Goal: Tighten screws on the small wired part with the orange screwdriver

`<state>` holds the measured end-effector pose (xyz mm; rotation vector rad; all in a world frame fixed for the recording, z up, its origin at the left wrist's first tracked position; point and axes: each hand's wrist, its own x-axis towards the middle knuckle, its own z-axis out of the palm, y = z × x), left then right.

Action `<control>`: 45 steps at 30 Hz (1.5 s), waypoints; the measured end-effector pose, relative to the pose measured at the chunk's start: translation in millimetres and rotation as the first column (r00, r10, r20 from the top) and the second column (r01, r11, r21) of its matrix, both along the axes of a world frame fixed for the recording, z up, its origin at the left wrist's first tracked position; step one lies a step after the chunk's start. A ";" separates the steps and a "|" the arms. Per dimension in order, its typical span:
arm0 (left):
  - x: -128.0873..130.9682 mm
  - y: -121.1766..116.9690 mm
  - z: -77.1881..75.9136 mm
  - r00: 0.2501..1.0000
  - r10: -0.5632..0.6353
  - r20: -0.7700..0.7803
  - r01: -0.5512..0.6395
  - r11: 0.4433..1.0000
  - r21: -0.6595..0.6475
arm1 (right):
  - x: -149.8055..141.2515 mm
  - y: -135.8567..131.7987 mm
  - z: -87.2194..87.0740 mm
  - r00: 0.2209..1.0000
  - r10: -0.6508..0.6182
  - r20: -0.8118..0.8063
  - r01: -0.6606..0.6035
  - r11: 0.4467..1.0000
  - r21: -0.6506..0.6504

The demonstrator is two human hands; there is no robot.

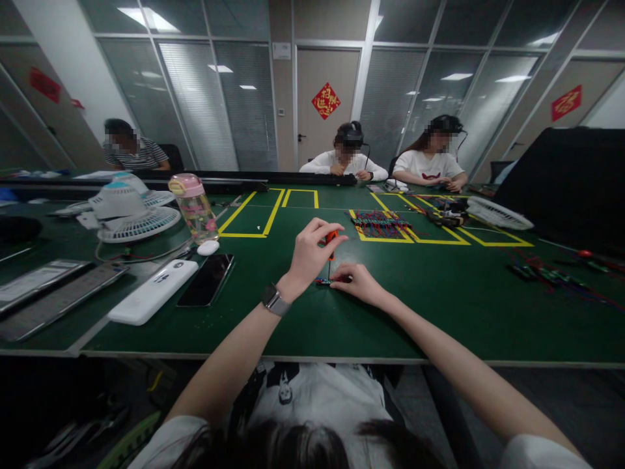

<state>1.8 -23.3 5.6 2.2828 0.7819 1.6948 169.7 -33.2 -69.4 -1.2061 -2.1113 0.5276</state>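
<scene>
My left hand (312,251) is closed round the orange handle of a screwdriver (332,247). The screwdriver stands upright, its thin shaft pointing down at a small circuit board (322,282) on the green table. My right hand (359,283) rests low beside the board, thumb and fingertips pinched on its right end. Whether the screwdriver tip sits in a screw is too small to tell. A watch is on my left wrist.
Wired boards (381,223) lie heaped inside yellow tape on the green table (293,326); more boards (551,273) lie at right. Left are a phone (206,280), a white power bank (153,291), a bottle (195,208) and a fan (139,225). Several people sit across the table.
</scene>
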 end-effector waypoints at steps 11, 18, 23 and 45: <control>5.8 3.9 -2.3 0.943 -0.302 0.137 0.325 0.925 -0.195 | 0.3 -0.4 2.2 1.000 0.011 0.011 -0.011 1.000 0.006; 0.9 2.2 1.2 0.990 -0.098 0.101 0.107 0.990 -0.091 | 1.6 0.1 0.2 1.000 0.011 0.008 -0.011 1.000 -0.002; 1.8 -2.4 3.2 0.988 -0.139 0.073 0.145 0.987 -0.075 | 0.9 -0.4 1.6 1.000 0.005 0.015 -0.005 1.000 -0.006; 1.6 0.3 1.4 0.960 -0.257 0.112 0.274 0.943 -0.187 | 1.5 1.4 -1.7 0.999 0.022 -0.023 -0.022 1.000 -0.010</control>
